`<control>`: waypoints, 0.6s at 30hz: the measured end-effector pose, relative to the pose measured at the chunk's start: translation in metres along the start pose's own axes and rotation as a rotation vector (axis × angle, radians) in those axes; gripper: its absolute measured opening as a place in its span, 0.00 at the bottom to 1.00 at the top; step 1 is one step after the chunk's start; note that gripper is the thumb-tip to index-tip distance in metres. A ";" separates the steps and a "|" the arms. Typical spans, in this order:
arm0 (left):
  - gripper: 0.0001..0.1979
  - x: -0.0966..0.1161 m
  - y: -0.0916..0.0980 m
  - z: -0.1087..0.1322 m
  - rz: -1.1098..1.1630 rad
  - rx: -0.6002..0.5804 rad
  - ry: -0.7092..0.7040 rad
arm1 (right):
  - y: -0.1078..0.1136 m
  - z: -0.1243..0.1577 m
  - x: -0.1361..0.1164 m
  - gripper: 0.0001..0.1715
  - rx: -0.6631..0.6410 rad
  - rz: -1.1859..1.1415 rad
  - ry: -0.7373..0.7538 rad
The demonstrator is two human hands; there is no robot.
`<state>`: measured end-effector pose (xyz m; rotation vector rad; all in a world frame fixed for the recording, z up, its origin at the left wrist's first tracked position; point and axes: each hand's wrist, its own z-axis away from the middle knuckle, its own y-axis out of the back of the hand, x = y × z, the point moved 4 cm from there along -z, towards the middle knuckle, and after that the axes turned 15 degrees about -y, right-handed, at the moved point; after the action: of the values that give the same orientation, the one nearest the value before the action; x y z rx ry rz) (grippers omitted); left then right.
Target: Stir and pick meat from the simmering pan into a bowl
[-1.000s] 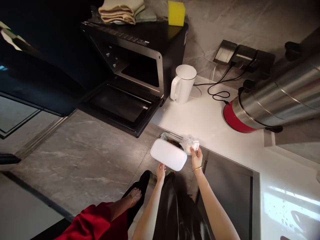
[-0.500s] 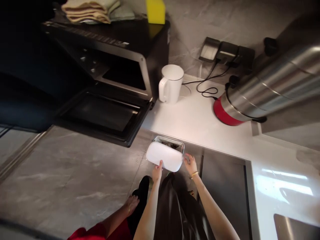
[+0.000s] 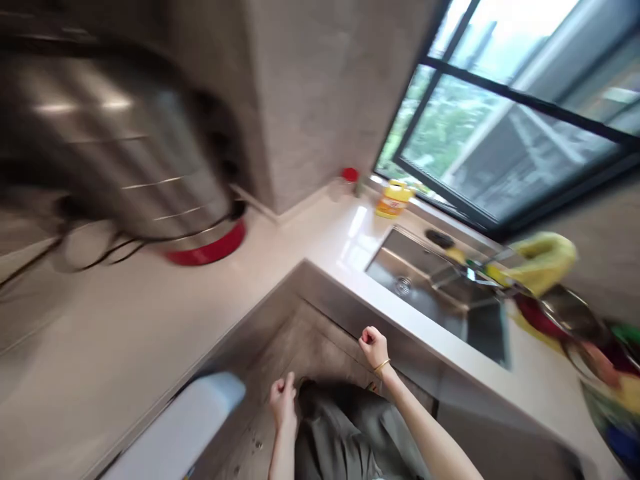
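Observation:
The picture is smeared by motion. My left hand (image 3: 283, 403) hangs low in front of me with its fingers curled together; nothing shows in it. My right hand (image 3: 374, 345), with a thin bracelet at the wrist, is closed in a loose fist close to the front edge of the pale counter (image 3: 320, 250), near the steel sink (image 3: 435, 293). Whether anything lies inside that fist is hidden. The white lid (image 3: 180, 430) of the container shows at the lower left by the counter's edge, apart from both hands.
A big steel pot with a red base (image 3: 150, 180) stands on the counter at left, a black cord beside it. A yellow bottle (image 3: 394, 199) and a red-capped jar sit by the window. Yellow gloves (image 3: 543, 260) and colourful dishes lie right of the sink.
My view has swung right, from the open oven and kettle to the sink and window. Both hands have let go of the white-lidded container and drawn back with fingers curled.

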<state>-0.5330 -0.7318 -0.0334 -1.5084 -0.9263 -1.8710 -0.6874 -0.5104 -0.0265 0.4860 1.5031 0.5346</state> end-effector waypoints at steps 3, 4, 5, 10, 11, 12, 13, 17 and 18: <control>0.22 0.043 -0.136 0.031 0.022 -0.352 -0.213 | 0.108 0.001 0.028 0.11 0.295 -0.085 -0.084; 0.21 0.059 -0.179 0.047 0.030 -0.465 -0.278 | 0.147 0.006 0.037 0.11 0.397 -0.107 -0.095; 0.20 0.077 -0.218 0.065 0.036 -0.570 -0.338 | 0.187 0.012 0.045 0.11 0.482 -0.118 -0.097; 0.16 0.158 -0.380 0.168 -0.128 -1.079 -0.664 | 0.336 0.018 0.095 0.14 0.450 -0.029 -0.104; 0.24 0.162 -0.405 0.190 -0.280 -1.167 -0.731 | 0.353 0.015 0.112 0.28 0.353 0.022 -0.108; 0.31 0.159 -0.427 0.211 -0.427 -1.221 -0.751 | 0.368 0.014 0.132 0.39 0.299 0.062 -0.151; 0.35 0.153 -0.445 0.231 -0.545 -1.271 -0.765 | 0.380 0.015 0.154 0.41 0.266 0.088 -0.212; 0.34 0.106 -0.486 0.305 -0.730 -1.412 -0.839 | 0.408 0.049 0.235 0.31 0.284 0.005 -0.368; 0.32 0.097 -0.493 0.323 -0.698 -1.428 -0.883 | 0.413 0.063 0.251 0.28 0.327 -0.026 -0.403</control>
<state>-0.7461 -0.1767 0.0204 -3.3800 -0.2853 -2.5381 -0.6380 -0.0280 0.0258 0.7773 1.2063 0.1527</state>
